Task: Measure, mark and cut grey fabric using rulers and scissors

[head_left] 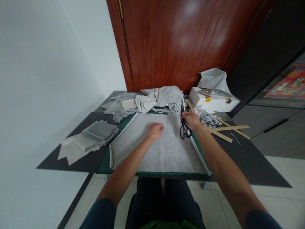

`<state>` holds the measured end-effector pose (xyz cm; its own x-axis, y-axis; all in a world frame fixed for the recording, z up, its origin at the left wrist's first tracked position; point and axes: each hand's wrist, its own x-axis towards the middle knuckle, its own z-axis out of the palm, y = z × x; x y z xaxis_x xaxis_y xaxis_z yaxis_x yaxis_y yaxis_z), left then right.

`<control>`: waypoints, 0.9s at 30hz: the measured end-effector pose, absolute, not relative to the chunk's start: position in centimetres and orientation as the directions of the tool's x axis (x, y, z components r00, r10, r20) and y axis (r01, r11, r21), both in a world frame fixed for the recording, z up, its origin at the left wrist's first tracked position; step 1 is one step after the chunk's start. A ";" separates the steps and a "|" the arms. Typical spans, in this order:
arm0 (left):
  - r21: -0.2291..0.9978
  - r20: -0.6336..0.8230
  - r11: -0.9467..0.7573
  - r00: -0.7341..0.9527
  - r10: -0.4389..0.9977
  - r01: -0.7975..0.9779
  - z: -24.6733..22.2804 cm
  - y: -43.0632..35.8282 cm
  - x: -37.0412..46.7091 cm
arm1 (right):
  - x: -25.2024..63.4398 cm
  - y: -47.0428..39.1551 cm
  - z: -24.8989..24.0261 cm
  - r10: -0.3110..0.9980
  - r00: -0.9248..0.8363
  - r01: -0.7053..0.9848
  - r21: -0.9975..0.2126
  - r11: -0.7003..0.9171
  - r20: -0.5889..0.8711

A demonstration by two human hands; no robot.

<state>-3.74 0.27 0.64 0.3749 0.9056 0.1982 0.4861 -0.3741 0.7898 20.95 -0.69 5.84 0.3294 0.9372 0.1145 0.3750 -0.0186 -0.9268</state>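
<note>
A large light grey cloth [152,156] lies spread over the green cutting mat [103,165] in front of me, with a vertical line down its middle. My left hand [156,131] rests on the upper middle of this cloth, fingers curled in and nothing visible in them. Near the cloth's upper right edge, my right hand [192,120] grips black scissors [183,130] around their middle. The blades point away from me and the handle loops hang toward me. The fingertips of my right hand are partly hidden behind the scissors.
Heaped grey fabric [162,97] lies along the table's back. Folded cloth pieces [97,135] sit at left. On the right are wooden rulers [220,135], fabric scraps [208,121] and a white box [212,103]. A wooden door [166,44] stands behind the dark table [250,165].
</note>
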 end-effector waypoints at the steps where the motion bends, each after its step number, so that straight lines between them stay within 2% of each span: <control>1: 0.837 0.181 -0.344 0.377 0.908 0.426 0.8 0.3 -3.3 | 19.8 -0.7 5.5 0.947 0.310 0.296 -0.955 -0.016 0.080; 3: 0.932 0.108 -0.224 0.372 0.922 0.286 1.0 0.0 -2.5 | 17.5 -0.9 4.8 0.963 0.269 0.150 -0.989 -0.014 0.027; 5: 0.996 -0.014 -0.021 0.385 0.923 0.084 0.9 -0.6 -1.7 | 15.4 -1.2 4.0 0.971 0.237 0.026 -1.000 -0.012 -0.006; 7: 0.987 -0.102 0.146 0.418 0.903 -0.074 0.7 -1.2 -1.4 | 13.6 -1.5 3.3 0.976 0.218 -0.073 -0.997 -0.010 -0.026; 9: 0.961 -0.135 0.226 0.441 0.887 -0.162 0.4 -1.6 -1.5 | 12.3 -1.7 2.6 0.977 0.211 -0.147 -0.989 -0.007 -0.039; 15: 0.941 -0.128 0.260 0.482 0.867 -0.217 0.1 -1.8 -2.7 | 10.7 -2.3 1.8 0.977 0.208 -0.239 -0.971 0.010 -0.041; 20: 0.926 -0.120 0.271 0.475 0.872 -0.264 0.1 -1.8 -2.8 | 11.2 -3.8 2.3 0.980 0.199 -0.212 -0.975 0.067 0.024; 23: 0.886 -0.108 0.284 0.434 0.894 -0.366 0.3 -1.5 -2.8 | 11.8 -5.3 2.7 0.967 0.254 -0.175 -0.984 0.043 -0.003; 25: 0.846 -0.121 0.305 0.399 0.909 -0.437 0.5 -1.3 -3.0 | 12.1 -6.5 2.9 0.980 0.194 -0.175 -0.985 -0.012 -0.046; 27: 0.820 -0.136 0.324 0.388 0.912 -0.473 0.6 -1.0 -3.2 | 12.3 -7.6 3.1 0.995 0.037 -0.186 -0.979 -0.086 -0.094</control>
<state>-3.18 -1.02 0.65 0.3879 0.9116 -0.1363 -0.4725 0.3237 0.8197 12.27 -7.64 3.14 0.0374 0.9949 -0.0941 -0.1861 -0.0856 -0.9788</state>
